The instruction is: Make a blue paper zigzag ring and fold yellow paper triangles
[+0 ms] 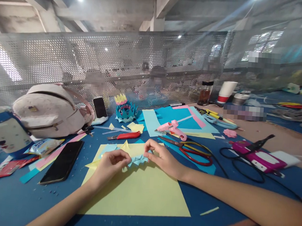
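A light-blue folded paper strip [138, 160] with pointed tips spans the space between my hands, over a large yellow paper sheet [139, 192]. My left hand [114, 164] pinches its left end, fingers closed. At the other end, my right hand [160, 157] grips the strip between thumb and fingers. Yellow paper points [125, 146] and a pale blue piece [108, 149] lie just behind my left hand. Beyond the hands stands a blue paper lotus [126, 111] with a yellow pointed paper piece [120, 99] behind it.
Red-handled scissors [196, 155], a pink glue gun [172, 129] and a red utility knife [125, 135] lie behind my hands. A black phone [62, 163], backpack [49, 110] and tumbler [7, 131] are on the left. A magenta power strip [258, 158] with black cable is right.
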`<state>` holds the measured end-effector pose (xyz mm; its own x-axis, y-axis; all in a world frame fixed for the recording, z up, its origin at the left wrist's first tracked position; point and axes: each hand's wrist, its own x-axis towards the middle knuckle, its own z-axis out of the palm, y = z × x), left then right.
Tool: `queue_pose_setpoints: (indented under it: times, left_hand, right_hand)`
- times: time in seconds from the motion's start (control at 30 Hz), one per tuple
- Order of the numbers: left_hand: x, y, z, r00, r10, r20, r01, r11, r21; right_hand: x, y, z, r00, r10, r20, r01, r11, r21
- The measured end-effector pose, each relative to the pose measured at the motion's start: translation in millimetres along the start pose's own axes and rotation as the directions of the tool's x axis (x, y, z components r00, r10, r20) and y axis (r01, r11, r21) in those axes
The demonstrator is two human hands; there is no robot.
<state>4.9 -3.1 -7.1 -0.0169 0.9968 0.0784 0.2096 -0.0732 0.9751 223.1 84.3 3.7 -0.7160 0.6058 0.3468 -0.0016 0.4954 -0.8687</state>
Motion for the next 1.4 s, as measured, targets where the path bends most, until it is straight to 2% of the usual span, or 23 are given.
queue_pose_setpoints:
  times: [0.2,0.53,0.77,0.93,1.2,1.4]
  left_hand:
    - [-4,3,4.6,0.998,0.015,-0.062,-0.013,1.0,0.023]
    - [-7,11,11.6,0.996,-0.013,-0.084,0.015,1.0,0.019]
    - [-8,10,12.6,0.999,-0.027,-0.038,0.027,1.0,0.012]
    - [-8,11,15.4,1.0,0.017,-0.015,-0.018,0.994,-0.11]
    - [-7,15,24.1,0.996,-0.025,-0.088,0.017,0.995,-0.096]
    - [-6,9,29.3,0.989,-0.049,-0.142,0.034,0.994,-0.105]
  right_hand:
    - [-3,-4,3,1.0,-0.017,-0.025,0.015,0.997,-0.07]
    - [-5,-9,7,0.998,-0.033,-0.044,0.027,0.991,-0.13]
    - [-6,-9,9,0.998,-0.043,-0.044,0.038,0.993,-0.116]
    - [-5,-8,9,0.998,-0.05,-0.05,0.042,0.988,-0.149]
    - [-6,-10,12,0.997,-0.059,-0.047,0.049,0.983,-0.178]
    - [-8,-13,13,0.998,-0.048,-0.051,0.039,0.984,-0.172]
